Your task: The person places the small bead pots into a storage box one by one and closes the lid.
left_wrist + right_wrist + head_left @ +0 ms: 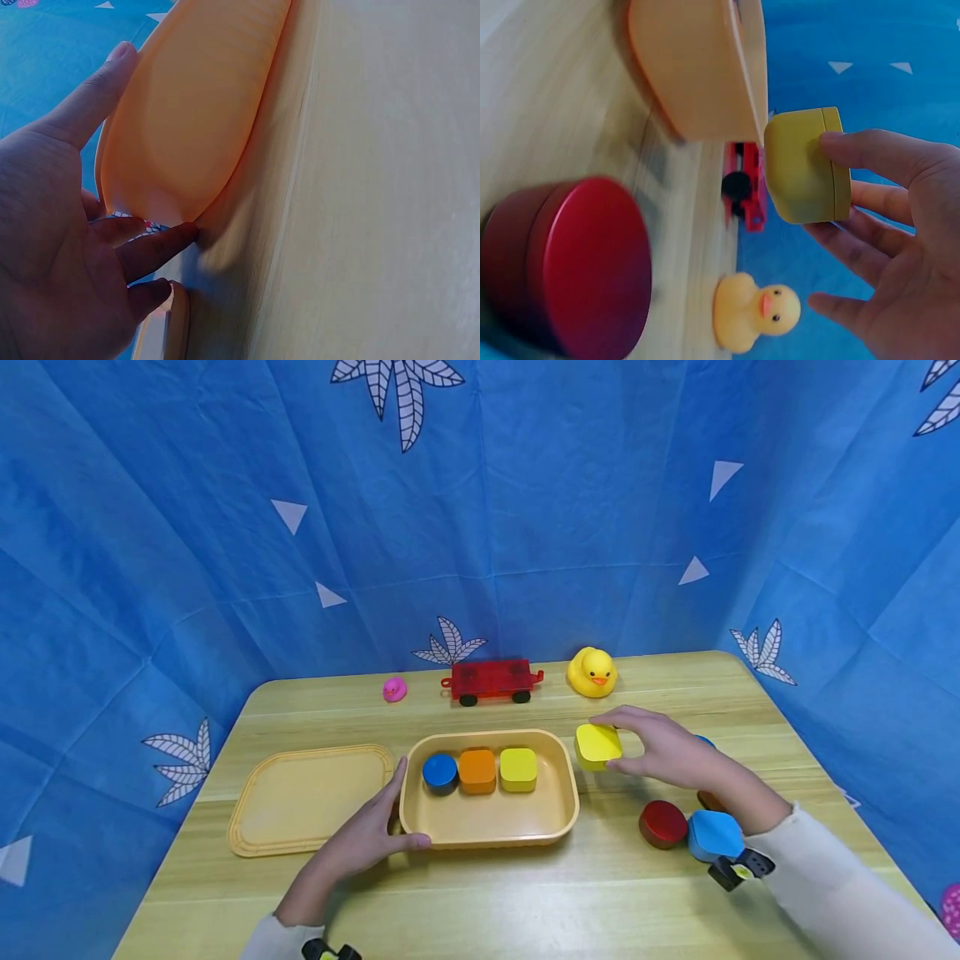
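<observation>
Blue cylinder (440,774), orange square block (477,772) and yellow square block (518,770) are already in the beige rounded box (487,820), touched by the spread left hand (371,833). Outside, the right hand (666,748) pinches another yellow square block (597,747); red cylinder (663,824) and light-blue block (715,835) (brown piece (709,802) too, half-hidden) remain on the table (525,902).

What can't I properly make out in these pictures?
Head view: most of a blue piece, hidden by the right arm.
Head view: brown piece, mostly hidden by the same arm.
Head view: pink patterned thing, cut off by the right edge.
Left wrist view: inside of the box, hidden by its wall.
</observation>
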`<state>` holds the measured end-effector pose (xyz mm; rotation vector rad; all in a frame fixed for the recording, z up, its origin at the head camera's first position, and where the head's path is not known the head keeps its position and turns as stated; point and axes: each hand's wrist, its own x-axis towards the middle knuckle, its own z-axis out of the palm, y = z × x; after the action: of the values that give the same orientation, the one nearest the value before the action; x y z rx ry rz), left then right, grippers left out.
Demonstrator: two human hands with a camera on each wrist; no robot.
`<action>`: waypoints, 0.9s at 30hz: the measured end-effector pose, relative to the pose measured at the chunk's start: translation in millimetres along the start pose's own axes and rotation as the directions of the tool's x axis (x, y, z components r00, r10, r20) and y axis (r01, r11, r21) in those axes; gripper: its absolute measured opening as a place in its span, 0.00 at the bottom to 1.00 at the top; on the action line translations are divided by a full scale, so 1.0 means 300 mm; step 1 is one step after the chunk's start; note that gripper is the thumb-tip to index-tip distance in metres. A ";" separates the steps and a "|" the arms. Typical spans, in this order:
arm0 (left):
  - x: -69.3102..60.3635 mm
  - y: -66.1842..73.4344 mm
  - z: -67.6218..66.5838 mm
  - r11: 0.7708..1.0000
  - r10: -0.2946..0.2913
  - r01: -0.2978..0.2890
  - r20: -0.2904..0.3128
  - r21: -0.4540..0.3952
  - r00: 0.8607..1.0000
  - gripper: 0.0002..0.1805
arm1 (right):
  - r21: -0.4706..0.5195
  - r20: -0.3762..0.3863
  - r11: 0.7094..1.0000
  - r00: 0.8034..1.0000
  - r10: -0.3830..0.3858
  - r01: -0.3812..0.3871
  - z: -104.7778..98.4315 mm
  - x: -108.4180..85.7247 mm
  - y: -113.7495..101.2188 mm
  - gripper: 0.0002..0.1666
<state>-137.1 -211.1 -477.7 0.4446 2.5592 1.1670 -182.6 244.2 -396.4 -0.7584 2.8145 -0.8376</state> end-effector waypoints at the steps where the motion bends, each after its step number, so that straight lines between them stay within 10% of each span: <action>1: 0.000 -0.001 0.000 1.000 0.001 -0.001 0.000 0.001 1.000 0.69 | 0.003 -0.002 1.000 1.000 -0.006 0.006 0.003 0.006 -0.006 0.38; 27: 0.002 0.009 0.000 0.999 -0.007 0.008 0.005 -0.047 1.000 0.69 | 0.031 0.039 0.996 0.995 -0.090 0.089 0.121 0.124 -0.101 0.37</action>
<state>-137.1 -209.2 -475.8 0.4261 2.5207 1.2196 -193.2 186.2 -409.3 -0.8921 2.7446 -0.8642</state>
